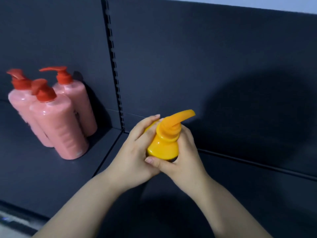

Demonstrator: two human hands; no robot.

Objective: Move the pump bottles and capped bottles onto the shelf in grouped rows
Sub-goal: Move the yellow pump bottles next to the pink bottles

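Yellow plastic pump bottle point(162, 145) is clasped by left hand point(133, 152) and right hand point(184, 157); toppling likely if released tilted onto dark shelf point(51, 177).

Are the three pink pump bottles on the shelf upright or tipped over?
Upright: all three pink pump bottles stand on their bases on the shelf, red pumps on top, clustered closely together.

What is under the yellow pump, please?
Under the yellow pump, both hands, left and right, wrap the bottle. They cover its body, so I cannot see it.
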